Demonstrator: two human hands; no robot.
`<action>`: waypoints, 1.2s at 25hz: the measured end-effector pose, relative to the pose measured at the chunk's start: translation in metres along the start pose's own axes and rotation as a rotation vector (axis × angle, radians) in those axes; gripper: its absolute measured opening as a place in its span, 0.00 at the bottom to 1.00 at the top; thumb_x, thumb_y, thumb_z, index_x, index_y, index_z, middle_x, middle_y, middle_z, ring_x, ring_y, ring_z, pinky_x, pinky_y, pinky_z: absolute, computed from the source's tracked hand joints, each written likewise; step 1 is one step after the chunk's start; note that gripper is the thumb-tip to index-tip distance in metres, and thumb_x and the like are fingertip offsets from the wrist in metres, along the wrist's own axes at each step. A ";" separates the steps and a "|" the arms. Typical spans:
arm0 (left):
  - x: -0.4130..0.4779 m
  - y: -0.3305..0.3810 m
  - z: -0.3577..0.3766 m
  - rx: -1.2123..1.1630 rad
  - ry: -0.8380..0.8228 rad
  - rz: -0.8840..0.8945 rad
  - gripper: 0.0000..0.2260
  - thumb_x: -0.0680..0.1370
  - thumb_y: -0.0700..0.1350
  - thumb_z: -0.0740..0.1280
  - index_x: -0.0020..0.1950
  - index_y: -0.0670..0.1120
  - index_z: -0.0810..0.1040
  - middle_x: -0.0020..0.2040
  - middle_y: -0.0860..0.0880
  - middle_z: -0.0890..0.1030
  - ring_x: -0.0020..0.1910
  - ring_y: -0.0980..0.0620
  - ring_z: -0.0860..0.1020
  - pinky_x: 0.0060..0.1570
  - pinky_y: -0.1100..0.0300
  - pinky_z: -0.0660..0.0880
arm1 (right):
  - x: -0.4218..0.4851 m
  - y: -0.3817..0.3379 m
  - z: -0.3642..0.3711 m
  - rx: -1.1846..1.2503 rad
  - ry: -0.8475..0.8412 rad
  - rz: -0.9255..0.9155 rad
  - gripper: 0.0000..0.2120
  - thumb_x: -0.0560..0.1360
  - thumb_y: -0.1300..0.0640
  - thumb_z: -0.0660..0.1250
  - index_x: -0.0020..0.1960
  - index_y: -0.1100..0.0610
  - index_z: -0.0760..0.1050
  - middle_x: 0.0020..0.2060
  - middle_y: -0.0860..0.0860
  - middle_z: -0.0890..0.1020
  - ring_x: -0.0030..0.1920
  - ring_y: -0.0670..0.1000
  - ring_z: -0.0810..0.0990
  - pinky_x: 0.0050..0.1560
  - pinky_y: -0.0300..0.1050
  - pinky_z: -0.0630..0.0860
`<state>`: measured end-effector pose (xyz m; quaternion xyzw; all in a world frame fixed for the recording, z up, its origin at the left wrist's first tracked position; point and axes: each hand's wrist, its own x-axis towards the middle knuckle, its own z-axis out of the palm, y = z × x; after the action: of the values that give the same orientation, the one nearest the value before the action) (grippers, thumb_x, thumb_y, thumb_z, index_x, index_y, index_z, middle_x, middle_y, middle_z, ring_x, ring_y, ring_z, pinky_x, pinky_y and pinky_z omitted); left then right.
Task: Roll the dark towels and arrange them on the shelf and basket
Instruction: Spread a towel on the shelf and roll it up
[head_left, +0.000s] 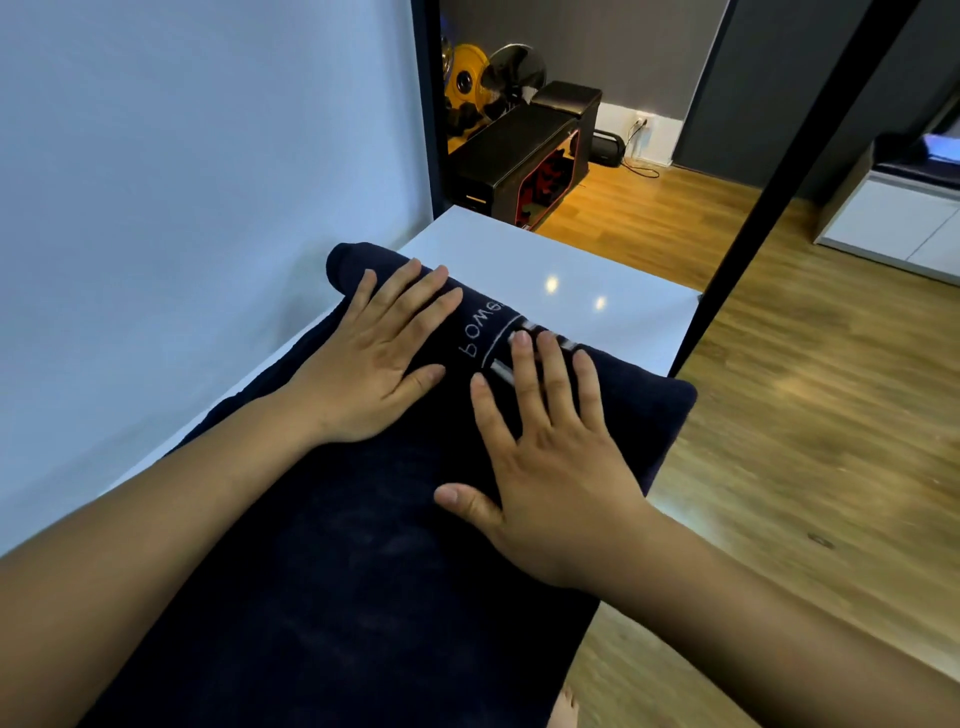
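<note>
Navy towel (337, 571), mostly flat on the white table (545, 260); left hand (363, 364) and right hand (550, 467) press its roll, fingers straight. Shelving not yet done.

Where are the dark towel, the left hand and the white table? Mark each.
dark towel (337, 571), head view, flat unrolled part.
left hand (363, 374), head view, back of hand.
white table (571, 260), head view, bare top.

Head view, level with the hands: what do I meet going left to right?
Pale wall → left hand → right hand → black pole → wooden floor; both hands press the dark towel.
</note>
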<state>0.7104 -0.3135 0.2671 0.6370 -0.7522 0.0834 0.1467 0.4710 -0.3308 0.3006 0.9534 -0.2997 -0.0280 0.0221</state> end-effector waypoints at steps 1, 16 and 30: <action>-0.002 0.001 0.000 0.001 0.019 -0.006 0.28 0.81 0.55 0.55 0.79 0.50 0.56 0.80 0.49 0.57 0.80 0.47 0.50 0.76 0.38 0.46 | 0.003 0.004 -0.008 -0.023 -0.019 -0.012 0.40 0.78 0.30 0.43 0.80 0.54 0.39 0.77 0.66 0.38 0.77 0.66 0.35 0.76 0.64 0.37; 0.097 -0.014 0.008 0.044 -0.038 0.035 0.24 0.76 0.49 0.63 0.73 0.49 0.68 0.69 0.47 0.73 0.71 0.44 0.68 0.75 0.38 0.51 | 0.086 0.109 -0.028 -0.221 -0.005 0.066 0.35 0.79 0.32 0.49 0.78 0.50 0.46 0.63 0.56 0.75 0.54 0.61 0.79 0.38 0.48 0.67; 0.001 0.005 -0.008 0.118 0.177 -0.064 0.27 0.80 0.56 0.58 0.77 0.49 0.60 0.68 0.46 0.69 0.70 0.41 0.66 0.75 0.35 0.49 | 0.019 0.001 -0.005 0.026 0.070 0.060 0.44 0.75 0.27 0.40 0.79 0.54 0.35 0.75 0.67 0.33 0.74 0.69 0.29 0.73 0.67 0.32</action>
<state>0.7058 -0.3114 0.2752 0.6585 -0.7093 0.1785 0.1774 0.4866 -0.3419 0.3054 0.9445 -0.3277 0.0100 0.0209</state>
